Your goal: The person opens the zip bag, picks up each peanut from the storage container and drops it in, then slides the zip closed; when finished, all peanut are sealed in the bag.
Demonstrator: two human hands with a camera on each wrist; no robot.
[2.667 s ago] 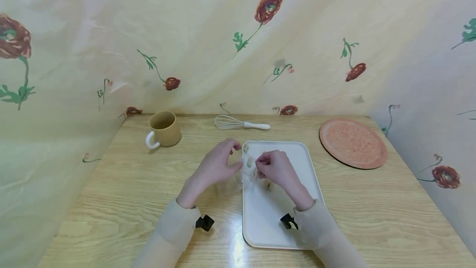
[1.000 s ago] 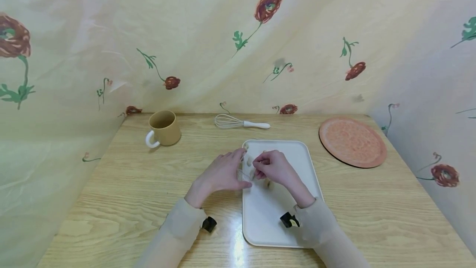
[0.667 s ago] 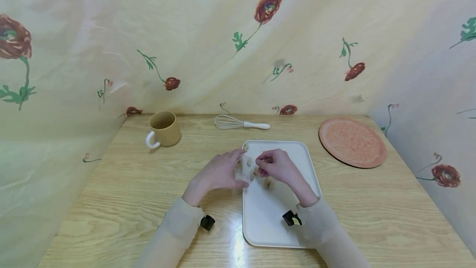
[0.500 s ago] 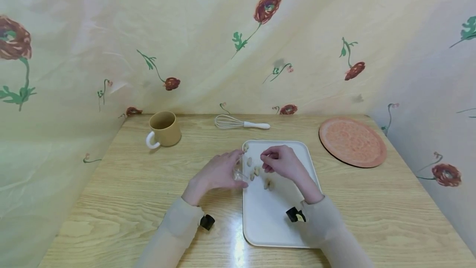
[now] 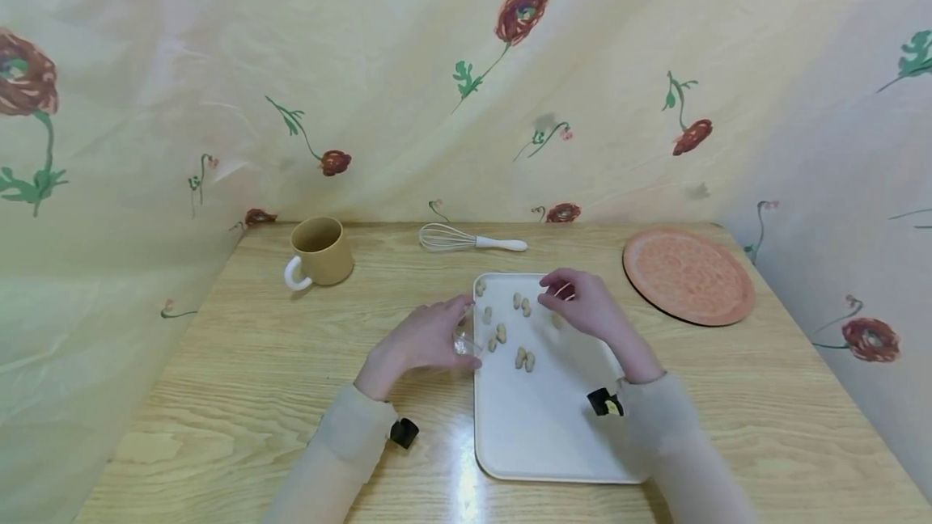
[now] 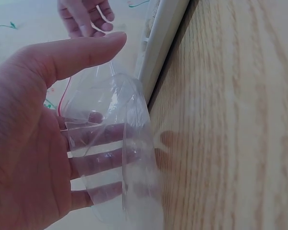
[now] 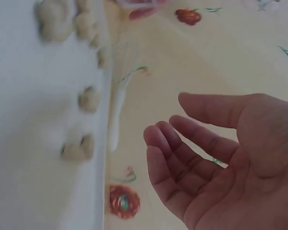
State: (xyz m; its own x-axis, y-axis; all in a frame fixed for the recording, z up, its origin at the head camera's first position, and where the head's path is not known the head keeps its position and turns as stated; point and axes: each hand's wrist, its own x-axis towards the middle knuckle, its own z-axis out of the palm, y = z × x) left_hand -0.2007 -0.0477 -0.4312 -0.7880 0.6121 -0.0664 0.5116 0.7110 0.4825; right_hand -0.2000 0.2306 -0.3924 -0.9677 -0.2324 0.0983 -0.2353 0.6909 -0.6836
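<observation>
My left hand curves around a clear plastic zip bag at the left edge of the white tray. In the left wrist view its thumb lies across the top of the bag, and several fingers show through the film. A red zip line runs along the bag's mouth. Over the tray's far right part hovers my right hand, fingers loosely bent and holding nothing. Several peanuts in shells lie on the tray's left and far side. In the right wrist view, blurred peanuts appear beside that hand, apart from it.
A tan mug with a white handle stands at the back left. Behind the tray lies a white-handled whisk. A round reddish plate is at the right. Floral cloth hangs behind the wooden table.
My right hand has moved right and back, away from the bag, uncovering peanuts on the tray. The left hand has shifted slightly, staying at the bag by the tray's left edge.
</observation>
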